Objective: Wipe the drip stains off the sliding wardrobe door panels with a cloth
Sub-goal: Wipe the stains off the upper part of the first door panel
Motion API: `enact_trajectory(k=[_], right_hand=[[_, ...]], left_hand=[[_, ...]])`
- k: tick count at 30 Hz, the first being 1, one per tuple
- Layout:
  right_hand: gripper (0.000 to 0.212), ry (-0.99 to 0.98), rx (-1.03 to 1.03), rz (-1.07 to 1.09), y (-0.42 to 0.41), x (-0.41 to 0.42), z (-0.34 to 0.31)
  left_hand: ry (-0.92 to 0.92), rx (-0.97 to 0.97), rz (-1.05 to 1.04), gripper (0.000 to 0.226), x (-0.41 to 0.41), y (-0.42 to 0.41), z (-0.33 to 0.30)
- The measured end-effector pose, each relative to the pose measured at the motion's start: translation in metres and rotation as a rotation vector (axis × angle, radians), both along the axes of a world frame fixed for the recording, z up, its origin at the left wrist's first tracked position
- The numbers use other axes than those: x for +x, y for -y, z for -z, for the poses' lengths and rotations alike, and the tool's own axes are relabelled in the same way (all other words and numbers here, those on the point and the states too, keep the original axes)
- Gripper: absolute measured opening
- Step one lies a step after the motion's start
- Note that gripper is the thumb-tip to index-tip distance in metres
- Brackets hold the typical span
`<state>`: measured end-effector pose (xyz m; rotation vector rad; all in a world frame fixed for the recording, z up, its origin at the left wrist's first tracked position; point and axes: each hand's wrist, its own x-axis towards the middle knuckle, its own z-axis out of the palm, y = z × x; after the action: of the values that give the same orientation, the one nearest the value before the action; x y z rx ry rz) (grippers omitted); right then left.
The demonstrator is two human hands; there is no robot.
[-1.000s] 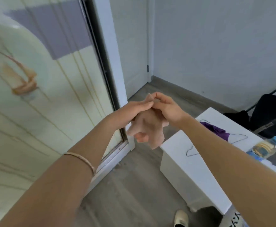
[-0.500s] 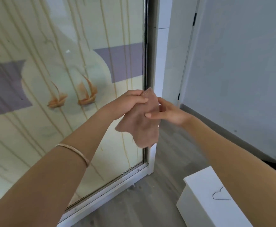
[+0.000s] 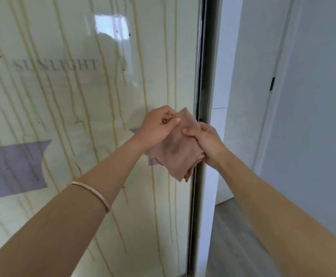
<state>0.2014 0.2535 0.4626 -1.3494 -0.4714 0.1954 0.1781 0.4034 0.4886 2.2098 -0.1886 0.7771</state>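
A glossy cream wardrobe door panel [image 3: 67,108] fills the left of the head view, streaked with long yellowish drip stains [image 3: 141,62] running down it. Grey lettering and purple shapes are printed on it. A folded pinkish-beige cloth [image 3: 180,150] hangs in front of the panel's right edge. My left hand [image 3: 157,127] pinches the cloth's top corner. My right hand [image 3: 206,142] grips its right side, thumb on the front. The cloth is held just off the panel; I cannot tell whether it touches.
The door's metal edge and dark track [image 3: 200,76] run vertically right of the cloth. A white frame post [image 3: 223,56] stands beside it, then a grey wall [image 3: 312,96] with a closed door. Grey wood floor [image 3: 233,236] shows at the lower right.
My view has swung up from the floor and white box to the upper panel. Both hands rose with the cloth, and the right hand now grips it more fully.
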Motion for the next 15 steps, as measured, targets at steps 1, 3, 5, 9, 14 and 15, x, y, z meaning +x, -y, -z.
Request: enact_trajectory(k=[1,3,5,9,14,15], right_hand=[[0.006,0.011,0.039,0.043,-0.008,0.012,-0.017],[0.009,0.024,0.145,0.114,-0.021,0.031,-0.048],[0.012,0.072,0.250,0.177,-0.036,0.048,-0.078],[0.019,0.295,0.307,0.328,-0.073,0.079,-0.135],[0.017,0.646,0.222,0.373,-0.118,0.109,-0.171],[0.018,0.713,0.197,0.373,-0.125,0.113,-0.171]], left_hand=[[0.055,-0.005,-0.065,0.004,0.009,-0.004,-0.017],[0.151,-0.052,-0.149,0.014,0.021,-0.014,-0.047],[0.248,-0.043,-0.209,0.017,0.028,-0.024,-0.077],[0.447,0.080,-0.347,0.024,0.044,-0.049,-0.142],[0.582,0.274,-0.446,0.033,0.067,-0.076,-0.190],[0.587,0.303,-0.454,0.035,0.072,-0.082,-0.193]])
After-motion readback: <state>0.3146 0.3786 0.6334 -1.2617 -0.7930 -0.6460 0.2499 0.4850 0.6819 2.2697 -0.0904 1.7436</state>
